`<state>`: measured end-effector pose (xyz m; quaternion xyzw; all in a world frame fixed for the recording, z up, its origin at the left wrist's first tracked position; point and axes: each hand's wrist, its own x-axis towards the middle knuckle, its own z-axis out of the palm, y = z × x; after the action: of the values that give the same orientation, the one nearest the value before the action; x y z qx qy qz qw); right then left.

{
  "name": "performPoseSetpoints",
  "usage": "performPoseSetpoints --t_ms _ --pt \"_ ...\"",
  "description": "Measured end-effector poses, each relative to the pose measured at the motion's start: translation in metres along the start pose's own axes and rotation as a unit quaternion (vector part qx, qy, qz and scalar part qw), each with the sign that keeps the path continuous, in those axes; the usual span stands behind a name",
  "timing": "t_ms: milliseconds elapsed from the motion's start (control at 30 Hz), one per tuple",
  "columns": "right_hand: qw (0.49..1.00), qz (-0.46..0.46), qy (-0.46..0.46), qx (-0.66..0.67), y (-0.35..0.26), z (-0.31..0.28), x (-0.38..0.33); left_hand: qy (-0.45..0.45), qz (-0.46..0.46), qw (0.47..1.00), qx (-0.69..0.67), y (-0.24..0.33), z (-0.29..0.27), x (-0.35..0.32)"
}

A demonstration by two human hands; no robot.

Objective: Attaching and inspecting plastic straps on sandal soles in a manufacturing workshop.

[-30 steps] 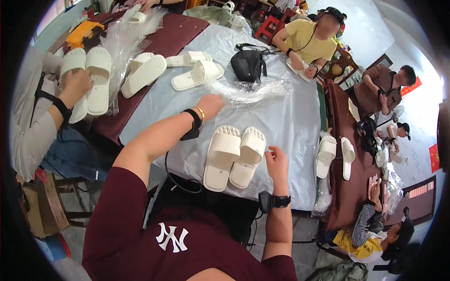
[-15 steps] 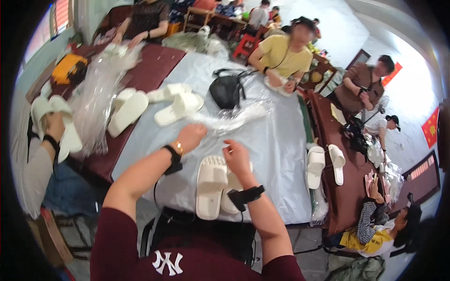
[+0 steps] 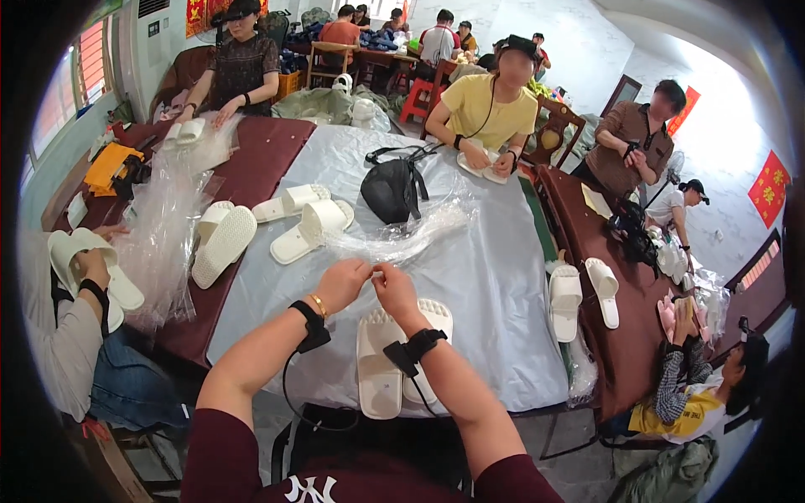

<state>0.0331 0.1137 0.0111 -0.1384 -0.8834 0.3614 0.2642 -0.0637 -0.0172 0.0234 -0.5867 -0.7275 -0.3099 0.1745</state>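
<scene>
My left hand (image 3: 340, 286) and my right hand (image 3: 395, 290) meet at the fingertips above the silver-grey sheet. Both have curled, pinched fingers; anything between them is too small to make out. Just beyond them lies a heap of clear plastic bags (image 3: 432, 228). Below my right forearm, a pair of white slippers rests on the sheet: the left slipper (image 3: 380, 390) shows well, while the right slipper (image 3: 436, 317) is partly hidden by my wrist and its black strap. Farther off to the left is another white pair, one slipper (image 3: 312, 229) leaning over its mate (image 3: 287, 203).
A black bag (image 3: 392, 191) stands mid-table. More white slippers lie left (image 3: 223, 243) and right (image 3: 565, 302). Co-workers sit around, one in yellow (image 3: 486, 109) across from me, another at far left holding slippers (image 3: 96, 268). Cables hang from my wrist straps.
My hands, apart before, have come together at the fingertips; my right hand moved left toward my left. The view has tilted up, showing more of the room.
</scene>
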Motion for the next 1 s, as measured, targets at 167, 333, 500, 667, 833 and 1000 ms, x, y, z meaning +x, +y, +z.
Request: performPoseSetpoints --t_ms 167,333,500,667,833,1000 --pt "1.000 0.004 -0.016 -0.012 0.002 0.001 -0.005 -0.043 -0.016 0.999 -0.029 -0.001 0.008 -0.003" --pt "0.998 -0.014 0.015 -0.055 0.010 -0.004 0.004 -0.032 -0.023 0.998 0.054 -0.006 0.012 0.010" --pt "0.999 0.011 0.045 0.012 0.015 -0.012 0.002 -0.123 -0.021 0.987 0.104 -0.023 0.024 0.014" --pt "0.991 0.067 0.005 0.114 -0.007 -0.021 -0.012 -0.223 -0.071 0.960 0.156 -0.036 0.039 0.004" --pt "0.969 0.040 -0.012 0.242 -0.025 -0.074 -0.043 -0.253 -0.101 0.947 0.173 -0.028 0.050 0.002" --pt "0.915 0.131 0.054 0.377 -0.051 -0.156 -0.080 -0.249 -0.103 0.946 0.179 -0.037 0.054 -0.001"
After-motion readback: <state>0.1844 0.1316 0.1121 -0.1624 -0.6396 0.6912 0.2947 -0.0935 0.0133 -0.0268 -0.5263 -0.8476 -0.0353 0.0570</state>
